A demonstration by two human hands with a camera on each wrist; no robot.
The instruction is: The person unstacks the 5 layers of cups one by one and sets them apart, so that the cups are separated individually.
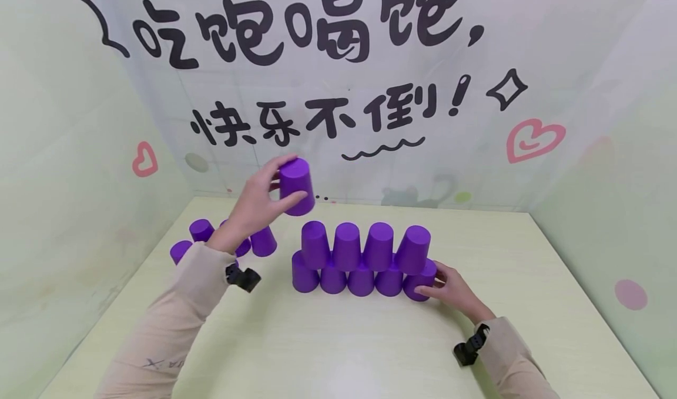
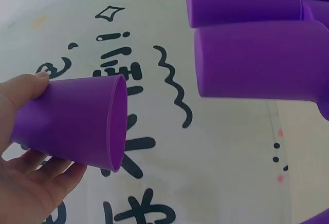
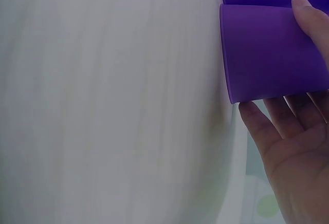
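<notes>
A purple cup, upside down, is gripped by my left hand in the air, above and left of two stacked rows of inverted purple cups. The lower row holds several cups, and the upper row rests across them. In the left wrist view my thumb and fingers hold the cup around its sides, its mouth clear of the other cups. My right hand has thumb and fingers around the rightmost bottom cup; the right wrist view shows that cup between them.
More purple cups stand at the left, one upright-sided cup near the stacked rows and others partly hidden behind my left forearm. Walls with printed writing and hearts enclose the pale table at the back and sides.
</notes>
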